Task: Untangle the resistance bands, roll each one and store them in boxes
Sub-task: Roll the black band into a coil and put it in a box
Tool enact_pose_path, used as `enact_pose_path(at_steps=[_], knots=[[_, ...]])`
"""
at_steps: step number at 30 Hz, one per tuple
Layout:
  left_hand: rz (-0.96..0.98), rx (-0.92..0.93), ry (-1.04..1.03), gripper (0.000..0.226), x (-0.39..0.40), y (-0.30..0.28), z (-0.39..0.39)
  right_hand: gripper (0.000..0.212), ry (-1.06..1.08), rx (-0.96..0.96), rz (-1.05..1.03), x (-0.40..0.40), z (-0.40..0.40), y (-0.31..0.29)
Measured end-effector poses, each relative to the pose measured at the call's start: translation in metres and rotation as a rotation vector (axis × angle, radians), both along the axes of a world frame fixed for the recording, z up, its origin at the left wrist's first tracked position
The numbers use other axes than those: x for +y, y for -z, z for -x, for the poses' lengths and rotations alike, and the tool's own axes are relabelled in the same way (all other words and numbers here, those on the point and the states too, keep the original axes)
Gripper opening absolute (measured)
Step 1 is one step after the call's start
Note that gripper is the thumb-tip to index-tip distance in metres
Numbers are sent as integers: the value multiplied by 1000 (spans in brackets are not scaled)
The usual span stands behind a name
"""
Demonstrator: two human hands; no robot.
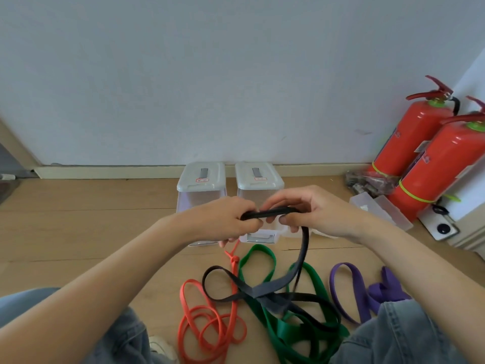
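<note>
A black band point(301, 261) is stretched between my two hands above the floor. My left hand point(225, 220) pinches its folded end and my right hand point(312, 208) grips it beside that. The rest of the black band drops down and crosses a green band point(286, 329). An orange band point(207, 324) lies in loops at the left, knotted near its top. A purple band point(351, 292) lies at the right. Two clear boxes with grey lids, the left box point(200, 179) and the right box point(258, 178), stand behind my hands.
Two red fire extinguishers point(425, 151) lean in the right corner beside a clear plastic container point(380, 210) and a bag of small parts point(367, 181). A white wall and skirting board run behind the boxes. My jeans-clad knees frame the bands on the wooden floor.
</note>
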State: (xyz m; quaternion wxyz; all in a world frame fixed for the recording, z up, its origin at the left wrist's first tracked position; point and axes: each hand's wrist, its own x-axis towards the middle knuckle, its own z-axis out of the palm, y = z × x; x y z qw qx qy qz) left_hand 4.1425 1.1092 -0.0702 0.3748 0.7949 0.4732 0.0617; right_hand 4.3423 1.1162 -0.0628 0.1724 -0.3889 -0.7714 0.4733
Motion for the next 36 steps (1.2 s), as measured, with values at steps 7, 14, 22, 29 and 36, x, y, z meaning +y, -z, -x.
enact_pose_path(at_steps=[7, 14, 22, 29, 36], knots=[[266, -200, -129, 16, -4, -7, -5, 26, -46, -56, -78, -10, 12, 7], [380, -656, -292, 25, -2, -9, -4, 13, 216, 109, -158, -6, 6, -2], [167, -442, -268, 13, 2, -13, 6, 12, 209, 9, -305, -7, 8, -2], [244, -419, -211, 15, -2, -11, -1, 17, 179, 162, -176, -12, 11, -4], [364, -641, -380, 15, 4, -9, 3, 33, 203, -36, -325, -6, 8, -9]])
